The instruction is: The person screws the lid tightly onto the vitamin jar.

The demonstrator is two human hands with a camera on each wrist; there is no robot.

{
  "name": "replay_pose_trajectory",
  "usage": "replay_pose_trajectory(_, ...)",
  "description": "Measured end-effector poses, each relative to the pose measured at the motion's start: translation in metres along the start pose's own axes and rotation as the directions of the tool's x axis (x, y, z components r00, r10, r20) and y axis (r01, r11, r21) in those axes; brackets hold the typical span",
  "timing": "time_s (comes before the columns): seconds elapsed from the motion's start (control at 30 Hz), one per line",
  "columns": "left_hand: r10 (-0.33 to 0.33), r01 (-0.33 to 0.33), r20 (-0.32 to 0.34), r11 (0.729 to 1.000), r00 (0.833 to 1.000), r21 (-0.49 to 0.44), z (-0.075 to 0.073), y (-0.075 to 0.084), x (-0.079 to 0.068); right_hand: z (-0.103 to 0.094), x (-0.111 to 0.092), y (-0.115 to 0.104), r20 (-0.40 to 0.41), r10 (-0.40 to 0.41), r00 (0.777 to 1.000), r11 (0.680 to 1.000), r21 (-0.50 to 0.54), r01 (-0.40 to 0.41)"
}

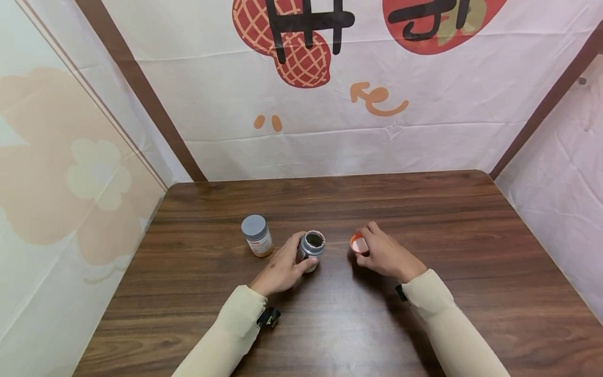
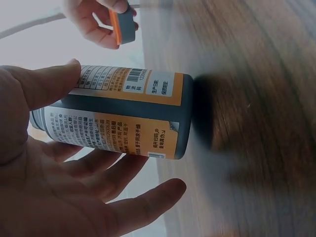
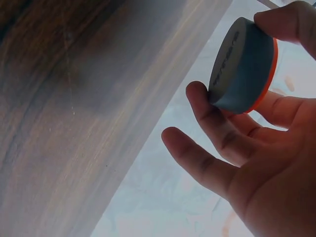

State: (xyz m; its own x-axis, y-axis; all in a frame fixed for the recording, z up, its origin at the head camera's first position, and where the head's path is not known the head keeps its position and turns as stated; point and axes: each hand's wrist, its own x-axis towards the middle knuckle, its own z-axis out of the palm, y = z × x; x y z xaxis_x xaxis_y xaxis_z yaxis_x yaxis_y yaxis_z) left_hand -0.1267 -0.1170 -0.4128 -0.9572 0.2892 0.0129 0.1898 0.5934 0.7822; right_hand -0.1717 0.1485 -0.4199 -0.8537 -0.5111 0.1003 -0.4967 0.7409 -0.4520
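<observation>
My left hand [image 1: 281, 267] grips an uncapped grey bottle [image 2: 118, 111] with an orange and white label, thumb on one side and fingers round the other. Its open mouth faces up in the head view, dark inside with a ragged pale ring on the rim. To the right, my right hand [image 1: 387, 253] pinches a grey screw cap [image 3: 242, 66] with an orange lower edge between thumb and fingers. The cap's pale inside [image 1: 359, 244] faces up, and its printed top is turned toward the wood. Both hands are close over the table, a short gap apart.
A second jar [image 1: 258, 238] with a grey lid and white label stands upright on the wooden table [image 1: 424, 204], left of the left hand. A printed cloth backdrop [image 1: 330, 149] hangs behind the table's far edge, with more cloth at both sides.
</observation>
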Motion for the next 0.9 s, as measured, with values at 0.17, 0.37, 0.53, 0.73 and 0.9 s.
replay_pose_trajectory(0.17, 0.033, -0.033, -0.004, 0.999, 0.999, 0.023, 0.002, 0.002, -0.004, -0.002, -0.004, -0.004, 0.003, -0.003, 1.000, 1.000, -0.014, 0.003)
replay_pose_trajectory(0.37, 0.062, -0.063, 0.017, 0.996, 0.998, 0.059, 0.004, 0.005, -0.010, -0.002, -0.012, -0.009, -0.001, -0.026, 1.000, 1.000, -0.010, 0.026)
replay_pose_trajectory(0.53, 0.061, -0.063, 0.036, 0.996, 0.997, 0.060, 0.003, 0.007, -0.014, -0.002, -0.018, -0.013, -0.027, -0.075, 0.997, 0.997, -0.001, 0.075)
replay_pose_trajectory(0.73, 0.081, -0.086, 0.065, 0.994, 0.995, 0.071, 0.004, 0.007, -0.017, -0.001, -0.024, -0.016, -0.049, -0.120, 0.992, 0.993, 0.012, 0.121)
replay_pose_trajectory(0.9, 0.114, -0.123, 0.092, 0.988, 0.989, 0.096, 0.004, 0.008, -0.020, 0.000, -0.030, -0.018, -0.070, -0.155, 0.985, 0.988, 0.007, 0.156)
